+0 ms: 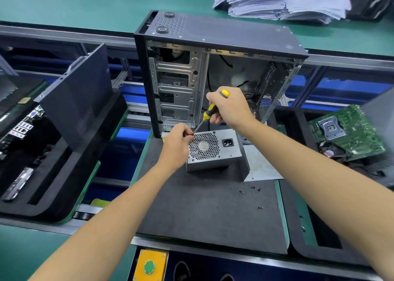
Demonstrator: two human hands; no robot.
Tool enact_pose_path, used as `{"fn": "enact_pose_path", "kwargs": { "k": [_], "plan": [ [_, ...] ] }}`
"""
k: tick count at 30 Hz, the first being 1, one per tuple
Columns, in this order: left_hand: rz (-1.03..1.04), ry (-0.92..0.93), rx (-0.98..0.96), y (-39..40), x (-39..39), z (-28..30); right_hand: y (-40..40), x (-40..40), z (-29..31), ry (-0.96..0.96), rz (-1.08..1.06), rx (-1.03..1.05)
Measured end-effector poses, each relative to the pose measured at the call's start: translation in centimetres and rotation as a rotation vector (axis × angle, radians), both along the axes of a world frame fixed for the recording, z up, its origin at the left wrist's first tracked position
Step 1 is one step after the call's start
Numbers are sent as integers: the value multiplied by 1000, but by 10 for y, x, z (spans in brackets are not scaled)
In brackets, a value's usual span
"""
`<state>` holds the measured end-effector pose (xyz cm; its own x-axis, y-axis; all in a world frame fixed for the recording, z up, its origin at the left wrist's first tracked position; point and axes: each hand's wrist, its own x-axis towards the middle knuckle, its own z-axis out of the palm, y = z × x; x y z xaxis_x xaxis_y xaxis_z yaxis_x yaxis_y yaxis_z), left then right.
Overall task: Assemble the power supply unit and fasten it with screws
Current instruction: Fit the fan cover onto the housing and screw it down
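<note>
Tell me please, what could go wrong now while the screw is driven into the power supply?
The yellow-and-black screwdriver meets the grey metal power supply box at a slant, so its tip may slip onto the left hand pinching there. The right hand alone drives it. The small black loose screws on the dark foam mat could roll away.

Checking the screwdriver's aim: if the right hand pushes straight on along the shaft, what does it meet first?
Probably the left hand, whose fingers pinch around the screwdriver tip, at the upper left corner of the power supply. The right hand points down-left; depth is unclear.
</note>
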<state>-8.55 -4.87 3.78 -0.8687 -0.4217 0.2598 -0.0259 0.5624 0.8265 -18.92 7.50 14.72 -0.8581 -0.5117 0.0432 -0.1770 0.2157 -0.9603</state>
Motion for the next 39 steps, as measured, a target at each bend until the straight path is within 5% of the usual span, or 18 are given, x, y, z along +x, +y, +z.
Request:
{"fn": "enact_pose_path", "kwargs": {
  "k": [28, 39],
  "plan": [
    [36, 18, -12, -4, 1, 5, -1, -6, 0, -57, 4, 12],
    [-19, 7, -19, -12, 1, 3, -5, 4, 13, 171, 164, 159]
  ]
}}
